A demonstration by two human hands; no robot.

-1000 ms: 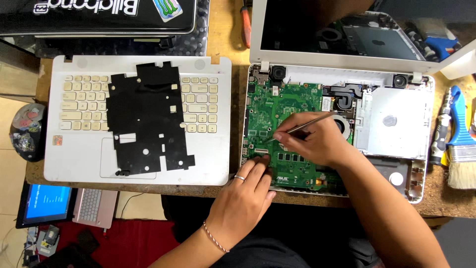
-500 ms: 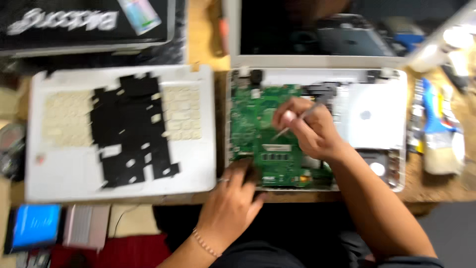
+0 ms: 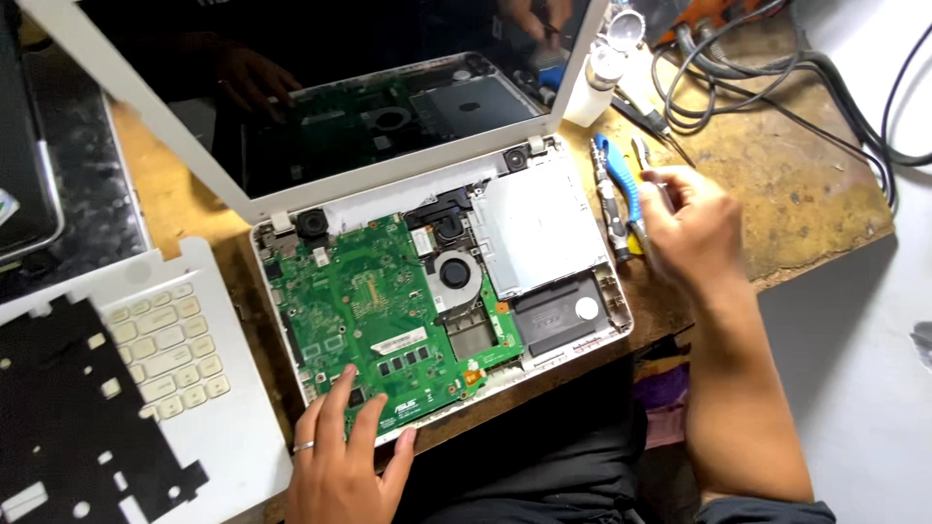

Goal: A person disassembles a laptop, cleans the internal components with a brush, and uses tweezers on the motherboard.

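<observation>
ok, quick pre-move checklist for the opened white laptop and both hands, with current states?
1. Left hand steadies the opened white laptop base at its near edge, fingers on the green motherboard: ok.
2. Right hand is off the board, over the blue-handled pliers on the worn wooden bench: ok.
3. What the right hand grips: cannot tell, blurred.
4. Round black cooling fan uncovered, nothing lying on it: ok.
5. White keyboard cover with black film sheet lies apart, left of the base: ok.
6. Lid open and tilted back behind the board: ok.
</observation>
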